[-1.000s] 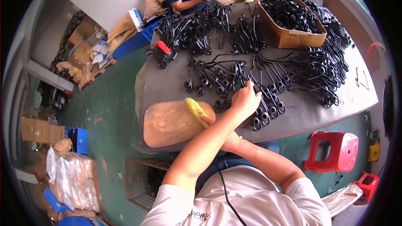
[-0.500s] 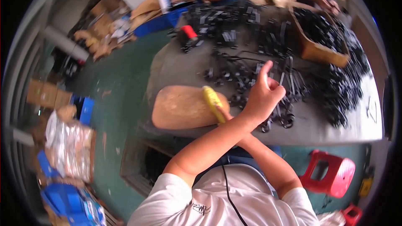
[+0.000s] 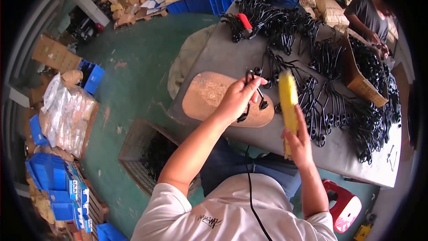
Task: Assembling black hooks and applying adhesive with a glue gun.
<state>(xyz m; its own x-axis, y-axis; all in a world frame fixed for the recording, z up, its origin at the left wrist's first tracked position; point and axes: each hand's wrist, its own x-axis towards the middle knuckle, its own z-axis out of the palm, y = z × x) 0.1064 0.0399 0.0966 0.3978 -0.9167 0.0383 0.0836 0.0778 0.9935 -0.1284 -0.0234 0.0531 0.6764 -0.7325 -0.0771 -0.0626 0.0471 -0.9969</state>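
My left hand (image 3: 238, 98) is closed in a pinch on a black bent rod part (image 3: 248, 80) with dark knobby ends. It is over the right half of a brown rounded board (image 3: 200, 93) lying on the table. My right hand (image 3: 298, 145) grips the lower end of a long yellow bar-shaped tool (image 3: 289, 100), whose kind I cannot make out. The tool points up and away from me, right of the board and apart from the rod. Beyond it lie several loose black rods with looped ends (image 3: 318, 116).
Heaps of black rods (image 3: 285, 22) cover the grey table's (image 3: 207, 60) far side, with a red object (image 3: 244, 21) among them. A carton (image 3: 365, 85) of black parts stands at right. Two people work opposite. A crate (image 3: 138, 151) and a red stool (image 3: 343, 207) flank me.
My crossed arms have come apart. My left hand has moved left from the rods to the board, now holding a rod. My right hand has carried the yellow tool right, off the board.
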